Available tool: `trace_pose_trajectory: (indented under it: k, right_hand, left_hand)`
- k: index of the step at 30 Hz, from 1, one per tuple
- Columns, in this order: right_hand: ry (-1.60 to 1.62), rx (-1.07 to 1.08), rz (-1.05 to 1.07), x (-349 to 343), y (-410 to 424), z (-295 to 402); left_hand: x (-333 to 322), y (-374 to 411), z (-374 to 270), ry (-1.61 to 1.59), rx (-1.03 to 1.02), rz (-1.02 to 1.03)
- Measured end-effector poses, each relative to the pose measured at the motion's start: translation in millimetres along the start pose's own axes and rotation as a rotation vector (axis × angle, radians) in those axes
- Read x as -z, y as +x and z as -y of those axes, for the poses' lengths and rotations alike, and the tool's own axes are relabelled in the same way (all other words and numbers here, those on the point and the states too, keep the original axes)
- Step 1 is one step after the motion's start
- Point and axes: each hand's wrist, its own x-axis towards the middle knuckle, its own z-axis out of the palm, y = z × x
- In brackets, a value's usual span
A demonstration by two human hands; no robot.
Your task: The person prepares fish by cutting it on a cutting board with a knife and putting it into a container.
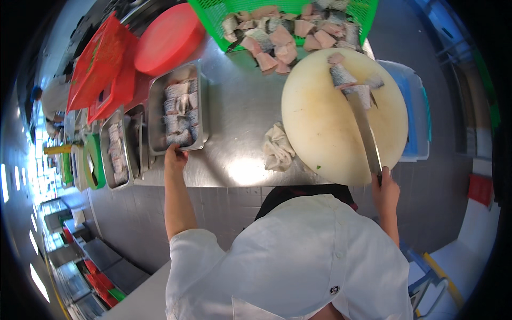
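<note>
My left hand grips the near rim of a deep steel pan that holds rows of cut fish pieces. In my right hand is the dark handle of a large knife. Its blade lies across a round cutting board, with the far end against several fish pieces on the board's upper part. Beside the board's left edge sits a crumpled pale cloth. A green perforated basket at the table's far side holds many fish chunks, and some lie at its near edge.
The steel table carries a red round board and red baskets at the far left. More steel pans, one with fish pieces, stand left of the held pan. A clear plastic tub is right of the cutting board. Another person is at far left.
</note>
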Motion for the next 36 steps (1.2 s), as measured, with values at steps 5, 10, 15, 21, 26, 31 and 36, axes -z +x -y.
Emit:
trace_pose_trajectory:
  k: [5, 10, 15, 21, 26, 31, 36]
  right_hand:
    - [-0.132, 0.007, -0.1, 6, -7, 1]
    - [-0.041, 0.054, 0.143, -14, 26, -12]
    - [0.027, 0.267, -0.021, -40, 29, -18]
    - [-0.027, 0.134, -0.262, -47, 19, 1]
    - [-0.017, -0.175, -0.331, -8, -26, -52]
    - [-0.286, -0.709, -0.372, 65, -162, -159]
    - [-0.65, -1.373, -0.566, 133, -357, -234]
  left_hand:
    - [-12, -6, 7, 0.059, 0.108, 0.336]
    - [-45, -73, 51, 0.203, 0.482, 0.746]
    - [-154, -152, 99, 0.697, 0.26, 0.914]
    - [-240, -205, 133, 0.918, 0.076, 1.107]
    - [-253, -244, 153, 1.006, -0.011, 1.2]
    - [-254, -290, 179, 1.044, 0.035, 1.241]
    - [-259, -343, 218, 1.119, -0.022, 1.273]
